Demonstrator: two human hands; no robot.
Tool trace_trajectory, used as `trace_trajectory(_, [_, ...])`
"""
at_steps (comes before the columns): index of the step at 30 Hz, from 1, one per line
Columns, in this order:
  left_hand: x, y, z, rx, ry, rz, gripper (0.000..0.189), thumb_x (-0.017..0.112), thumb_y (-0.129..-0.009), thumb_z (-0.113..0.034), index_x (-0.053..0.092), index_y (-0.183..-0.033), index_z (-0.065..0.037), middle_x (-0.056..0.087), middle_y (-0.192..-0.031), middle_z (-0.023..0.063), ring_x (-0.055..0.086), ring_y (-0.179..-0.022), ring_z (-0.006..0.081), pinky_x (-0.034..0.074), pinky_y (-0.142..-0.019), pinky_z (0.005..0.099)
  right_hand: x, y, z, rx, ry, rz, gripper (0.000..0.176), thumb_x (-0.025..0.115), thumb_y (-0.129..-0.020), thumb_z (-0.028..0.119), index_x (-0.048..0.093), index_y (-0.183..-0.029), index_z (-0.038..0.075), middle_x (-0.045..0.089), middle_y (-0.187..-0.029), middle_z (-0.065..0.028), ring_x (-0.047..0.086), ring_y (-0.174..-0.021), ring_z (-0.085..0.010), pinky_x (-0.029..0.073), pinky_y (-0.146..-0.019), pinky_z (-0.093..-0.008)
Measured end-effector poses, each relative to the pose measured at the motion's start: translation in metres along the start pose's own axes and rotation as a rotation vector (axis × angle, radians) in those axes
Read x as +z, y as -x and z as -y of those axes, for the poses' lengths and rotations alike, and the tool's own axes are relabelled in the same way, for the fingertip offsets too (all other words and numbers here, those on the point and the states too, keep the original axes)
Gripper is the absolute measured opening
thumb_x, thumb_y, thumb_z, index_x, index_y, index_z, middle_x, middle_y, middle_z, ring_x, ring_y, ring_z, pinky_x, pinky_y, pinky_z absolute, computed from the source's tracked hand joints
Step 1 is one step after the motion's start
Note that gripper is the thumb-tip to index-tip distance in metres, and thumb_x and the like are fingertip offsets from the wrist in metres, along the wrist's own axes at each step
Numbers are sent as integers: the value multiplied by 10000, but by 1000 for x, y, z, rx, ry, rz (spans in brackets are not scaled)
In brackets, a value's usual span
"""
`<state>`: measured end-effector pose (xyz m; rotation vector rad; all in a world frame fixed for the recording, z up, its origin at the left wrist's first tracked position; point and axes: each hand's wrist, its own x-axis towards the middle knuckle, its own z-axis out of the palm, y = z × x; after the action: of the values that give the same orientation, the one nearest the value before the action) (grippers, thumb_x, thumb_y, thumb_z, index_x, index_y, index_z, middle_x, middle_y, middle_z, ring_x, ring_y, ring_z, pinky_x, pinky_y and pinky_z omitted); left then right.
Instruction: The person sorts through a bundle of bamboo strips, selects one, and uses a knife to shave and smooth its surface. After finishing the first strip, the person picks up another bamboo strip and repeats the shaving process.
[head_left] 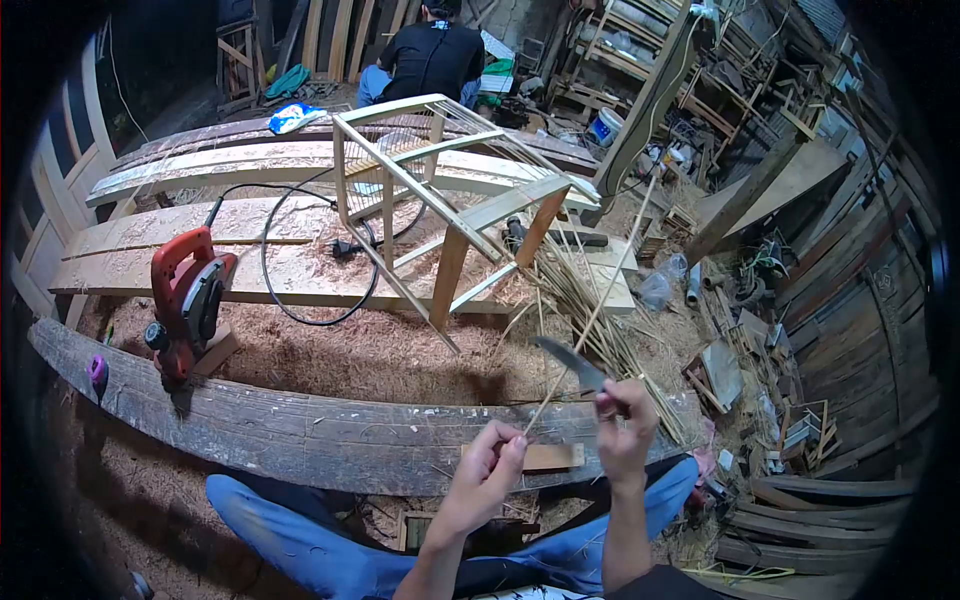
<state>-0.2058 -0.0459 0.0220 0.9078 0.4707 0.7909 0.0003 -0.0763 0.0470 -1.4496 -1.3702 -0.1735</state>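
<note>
My left hand (487, 472) pinches the near end of a long thin bamboo strip (602, 305), which slants up and away to the right. In my right hand (627, 425) is a knife (572, 362), gripped by its handle, its dark blade pointing up and left across the strip. Below both hands lies a small flat wooden block (553, 457) on the weathered plank (330, 425) in front of my knees. Just beyond the knife, a bundle of similar thin strips (590, 310) rests against the pale boards.
A red electric planer (187, 300) stands at the left on the plank, near a purple ring-shaped item (98, 371). A slatted wooden frame (440, 185) sits on shaving-covered boards (140, 240) beside a looped black cable (264, 262). A person (425, 60) crouches at the back.
</note>
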Motion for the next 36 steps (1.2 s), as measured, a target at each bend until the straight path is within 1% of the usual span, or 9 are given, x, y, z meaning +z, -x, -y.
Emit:
trace_trajectory(2, [-1,-1,-2,47,-10,-21,145,533,-1072,-194,544,-1081,-50,450,-769,-80,372,-679,-6,308,-567,193,-5,0,7,10,38,4,233,772,-772,29,696,-974,119,681,-801,-68,653,-685,-255,515,-626,-381])
trace_trajectory(5, [4,0,1,19,-4,-8,152,536,-1072,-199,550,-1074,-47,472,-780,-76,393,-685,-1,323,-575,196,-1,14,40,-209,12,379,176,712,-804,-2,681,-949,92,674,-804,-94,653,-690,-237,523,-638,-359])
trace_trajectory(9, [8,-3,4,96,-51,-67,152,570,-1056,-185,577,-1099,-40,482,-770,-69,401,-651,4,322,-555,190,3,10,12,112,-63,28,242,710,-791,-10,683,-1007,98,684,-790,-52,660,-698,-240,530,-657,-367])
trace_trajectory(14, [-2,-4,10,116,-290,-60,180,620,-1027,-159,645,-1136,-18,607,-862,-38,528,-749,23,422,-648,189,4,25,41,-151,45,245,272,794,-859,147,646,-1077,81,655,-794,-73,640,-712,-176,498,-636,-314])
trace_trajectory(16, [0,-6,9,106,-325,-69,204,643,-1009,-142,677,-1154,-1,671,-912,-8,585,-808,39,470,-693,208,8,26,43,177,-76,80,471,843,-842,259,582,-1179,58,601,-772,-52,582,-679,-144,461,-604,-293])
trace_trajectory(20, [3,-2,-4,64,-497,-36,225,637,-1009,-130,674,-1188,2,685,-891,12,591,-788,43,480,-679,221,11,17,47,380,-266,37,641,856,-837,271,497,-1312,34,543,-793,7,491,-651,-75,416,-585,-232])
trace_trajectory(24, [3,-4,-3,121,-450,88,265,600,-1037,-219,638,-1214,-25,638,-866,20,537,-744,50,431,-628,236,10,16,41,310,-219,125,437,796,-885,141,572,-1249,49,552,-831,23,487,-696,-38,411,-600,-206])
trace_trajectory(29, [-12,-5,8,-30,-502,203,251,499,-1087,-235,595,-1143,-10,549,-875,-9,485,-800,59,419,-702,214,2,-5,42,334,-181,-141,244,723,-932,54,605,-1145,48,572,-840,23,502,-718,-46,417,-629,-204])
trace_trajectory(36, [3,-9,16,-31,-168,309,284,400,-1119,-305,515,-1062,-52,416,-775,-28,403,-704,78,372,-624,258,9,5,42,279,-185,4,272,762,-907,81,625,-1140,53,581,-815,21,472,-669,-44,386,-587,-214])
